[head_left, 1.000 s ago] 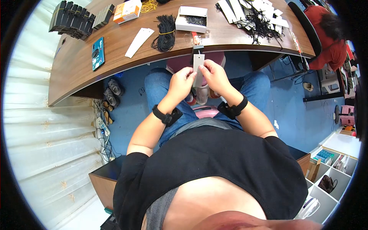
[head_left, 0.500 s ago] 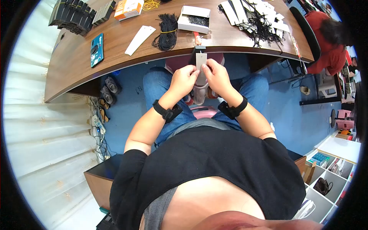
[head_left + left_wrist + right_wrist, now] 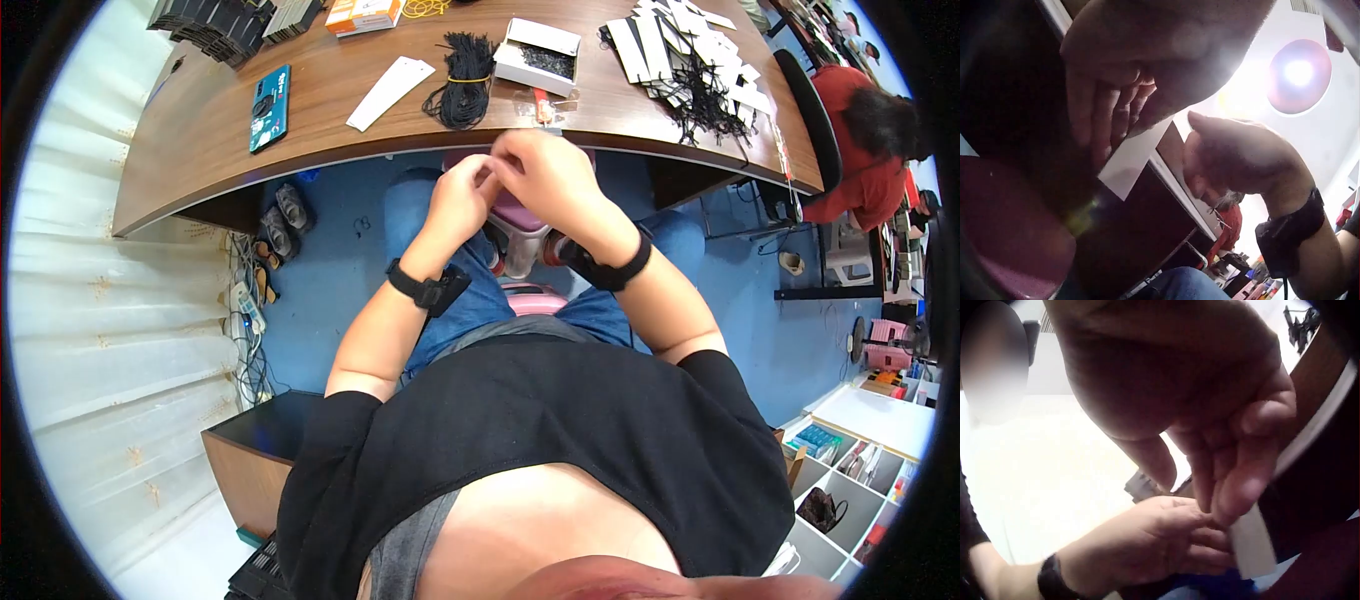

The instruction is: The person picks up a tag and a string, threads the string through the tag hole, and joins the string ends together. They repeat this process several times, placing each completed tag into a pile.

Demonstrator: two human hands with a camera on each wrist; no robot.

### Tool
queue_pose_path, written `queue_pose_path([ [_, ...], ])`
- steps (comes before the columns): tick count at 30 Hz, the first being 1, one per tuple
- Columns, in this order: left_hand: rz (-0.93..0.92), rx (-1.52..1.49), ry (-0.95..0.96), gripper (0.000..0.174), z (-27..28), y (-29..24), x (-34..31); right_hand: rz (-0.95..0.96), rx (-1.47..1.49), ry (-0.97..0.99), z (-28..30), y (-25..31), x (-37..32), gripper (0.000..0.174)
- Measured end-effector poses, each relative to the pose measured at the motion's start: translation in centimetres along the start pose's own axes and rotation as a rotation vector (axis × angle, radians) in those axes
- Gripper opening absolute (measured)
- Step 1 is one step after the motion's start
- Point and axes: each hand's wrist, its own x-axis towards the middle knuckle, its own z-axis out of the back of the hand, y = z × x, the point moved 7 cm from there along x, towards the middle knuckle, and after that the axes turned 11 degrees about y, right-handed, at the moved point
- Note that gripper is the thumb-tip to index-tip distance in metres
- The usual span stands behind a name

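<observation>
My left hand pinches a pale flat strip, whose end sticks out past the fingers in the left wrist view. The same strip shows beside the left hand in the right wrist view. In the head view the strip is hidden by the hands. My right hand is close against the left fingertips, slightly blurred. Its fingers are loosely bent and the thumb stands apart, with nothing seen between them. A red-tipped item lies at the table edge just beyond the right hand.
On the brown table lie white strips, a bundle of black cords, a white box of small black pieces, a blue phone-like item and a pile of corded white tags. A person in red sits at the right.
The right hand has moved up and left over the left fingertips, its fingers off their earlier hold on the strip. The strip has gone out of sight in the head view.
</observation>
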Motion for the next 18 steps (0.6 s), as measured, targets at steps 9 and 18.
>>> queue_pose_path([
  [9, 0.085, -0.634, 0.023, 0.013, 2.1, -0.6, -2.7, -0.1, -0.189, -0.207, -2.9, 0.3, 5.2, 0.014],
  [18, 0.065, -0.694, 0.133, 0.016, 0.2, -0.4, -2.9, -0.14, -0.071, -0.188, -2.9, -0.9, 5.6, 0.008],
])
